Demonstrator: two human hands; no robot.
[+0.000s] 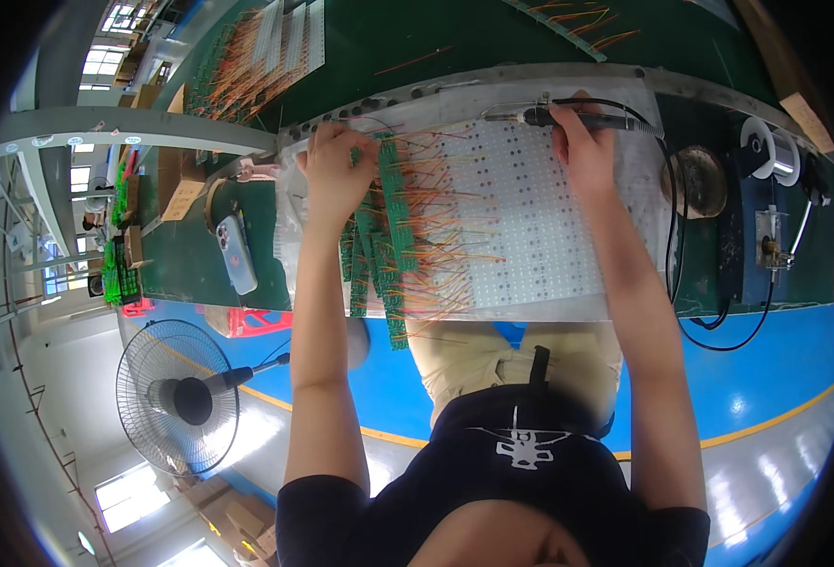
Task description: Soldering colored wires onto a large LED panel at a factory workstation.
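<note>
My right hand (pixel 584 151) is closed around the black handle of a soldering iron (pixel 537 116), whose tip points left above the far edge of a white dotted panel (pixel 530 227). My left hand (pixel 339 175) has its fingers pinched together at the far end of the green circuit board strips (pixel 396 203); what they hold, if anything, is hidden by the fingers. Red and yellow wires (pixel 445 241) run from the strips onto the panel. The strips lie in an overlapping row, with some jutting past the bench's near edge.
A smartphone (pixel 236 253) lies left of the work. At right are a round tin (pixel 700 181), a solder spool (pixel 776 151) and the iron's black cable (pixel 674 236). More wired boards (pixel 284 42) lie far left. A metal bar (pixel 152 128) crosses at left; a fan (pixel 190 402) stands below.
</note>
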